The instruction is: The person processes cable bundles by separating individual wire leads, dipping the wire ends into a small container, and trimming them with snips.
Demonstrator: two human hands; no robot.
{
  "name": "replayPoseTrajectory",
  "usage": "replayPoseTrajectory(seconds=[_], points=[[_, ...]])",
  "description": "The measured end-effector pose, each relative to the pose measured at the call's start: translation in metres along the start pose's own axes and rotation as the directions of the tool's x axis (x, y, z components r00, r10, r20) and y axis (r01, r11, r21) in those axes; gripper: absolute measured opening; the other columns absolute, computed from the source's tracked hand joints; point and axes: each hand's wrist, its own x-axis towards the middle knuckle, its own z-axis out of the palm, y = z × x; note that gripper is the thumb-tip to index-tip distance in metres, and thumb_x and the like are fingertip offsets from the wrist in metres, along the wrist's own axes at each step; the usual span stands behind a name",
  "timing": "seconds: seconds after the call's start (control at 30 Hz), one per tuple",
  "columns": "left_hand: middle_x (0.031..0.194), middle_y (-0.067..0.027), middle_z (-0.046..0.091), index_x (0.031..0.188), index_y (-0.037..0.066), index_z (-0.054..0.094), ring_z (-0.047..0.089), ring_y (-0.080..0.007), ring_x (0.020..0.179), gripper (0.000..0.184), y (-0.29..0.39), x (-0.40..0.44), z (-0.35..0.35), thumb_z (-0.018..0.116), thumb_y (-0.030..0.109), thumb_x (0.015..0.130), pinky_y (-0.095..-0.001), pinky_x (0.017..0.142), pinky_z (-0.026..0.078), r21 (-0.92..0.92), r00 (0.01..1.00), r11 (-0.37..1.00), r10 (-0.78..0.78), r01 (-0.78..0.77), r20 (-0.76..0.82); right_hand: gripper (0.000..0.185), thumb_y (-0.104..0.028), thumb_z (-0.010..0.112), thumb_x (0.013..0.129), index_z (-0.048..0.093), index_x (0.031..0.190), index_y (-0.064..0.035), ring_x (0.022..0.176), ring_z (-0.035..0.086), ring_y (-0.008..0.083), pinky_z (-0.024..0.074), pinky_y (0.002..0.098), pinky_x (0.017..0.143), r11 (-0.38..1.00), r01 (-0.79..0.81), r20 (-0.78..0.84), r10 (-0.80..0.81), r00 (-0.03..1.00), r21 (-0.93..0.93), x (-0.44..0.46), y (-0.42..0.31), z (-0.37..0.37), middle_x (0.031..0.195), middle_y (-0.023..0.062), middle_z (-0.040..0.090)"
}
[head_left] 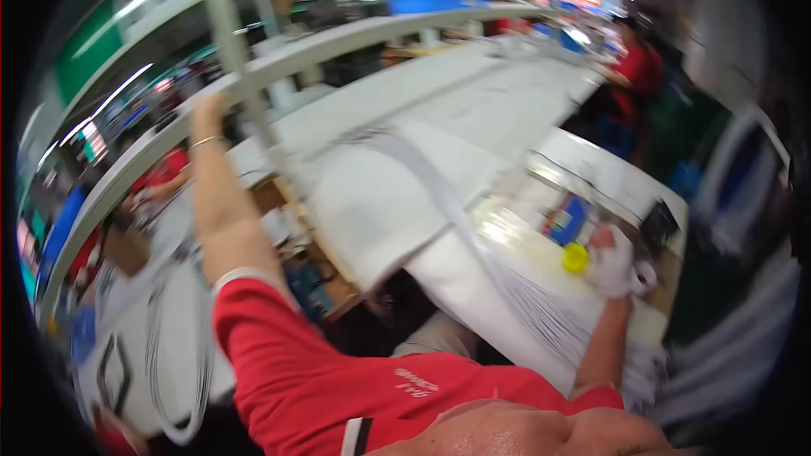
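Observation:
My left arm stretches up and forward, and my left hand (211,105) is at the edge of the raised white shelf (296,52). Its fingers are blurred and partly hidden there. At the right, my right hand (610,263), in a white glove or wrap, rests low over the work surface. Its fingers are smeared by motion. Close beside it are a yellow round object (575,258), a blue object (569,219) and a white roll (644,277). A long bundle of thin white cables (448,203) runs across the table towards my right forearm.
An open wooden drawer or box (317,245) with tools lies below my left arm. Looped cables (179,355) lie on the left table. A black object (659,224) stands at the right. Co-workers in red, one of them a person (635,67), are farther off.

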Motion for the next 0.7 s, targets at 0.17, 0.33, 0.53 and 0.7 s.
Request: replayPoseTrajectory(seconds=[0.17, 0.33, 0.53, 0.7], points=[[0.083, -0.0162, 0.063, 0.082, 0.006, 0.062, 0.061, -0.0328, 0.082, 0.011, 0.012, 0.071, 0.086, 0.053, 0.007, 0.077, -0.0419, 0.070, 0.049, -0.312, 0.997, 0.947, -0.070, 0.076, 0.028, 0.030, -0.026, 0.046, 0.092, 0.057, 0.079, -0.0019, 0.057, 0.049, 0.0098, 0.0397, 0.0258, 0.052, 0.979, 0.104, 0.064, -0.094, 0.994, -0.176, -0.003, -0.021, -0.004, 0.061, 0.0046, 0.054], [0.085, -0.0176, 0.063, 0.082, 0.005, 0.064, 0.061, -0.0328, 0.083, 0.012, 0.108, 0.095, 0.050, 0.053, 0.009, 0.078, -0.0410, 0.072, 0.049, -0.364, 0.939, 0.879, -0.216, 0.307, 0.269, 0.030, -0.026, 0.045, 0.094, 0.053, 0.078, -0.0019, 0.053, 0.043, 0.0078, 0.0363, 0.0228, 0.050, 1.000, 0.024, 0.087, -0.023, 0.996, -0.015, -0.009, -0.036, -0.009, 0.065, 0.0037, 0.052], [0.088, -0.0192, 0.063, 0.083, 0.004, 0.066, 0.060, -0.0328, 0.085, 0.015, 0.096, 0.101, 0.071, 0.054, 0.012, 0.078, -0.0399, 0.074, 0.049, -0.288, 0.968, 0.941, -0.116, 0.179, 0.222, 0.013, -0.010, 0.047, 0.088, 0.055, 0.082, -0.0015, 0.062, 0.052, 0.0112, 0.0418, 0.0241, 0.057, 0.952, 0.170, 0.063, -0.160, 0.985, -0.252, -0.005, -0.030, -0.017, 0.070, 0.0059, 0.056], [0.091, -0.0205, 0.063, 0.084, 0.003, 0.067, 0.060, -0.0328, 0.086, 0.017, 0.007, 0.046, 0.082, 0.055, 0.015, 0.079, -0.0390, 0.076, 0.049, 0.323, 0.953, 0.925, 0.103, -0.197, 0.285, 0.016, -0.020, 0.055, 0.083, 0.052, 0.086, -0.0049, 0.070, 0.049, 0.0108, 0.0414, 0.0241, 0.061, 0.875, 0.119, 0.052, -0.107, 0.993, -0.470, 0.004, 0.006, -0.027, 0.077, 0.0023, 0.051]])
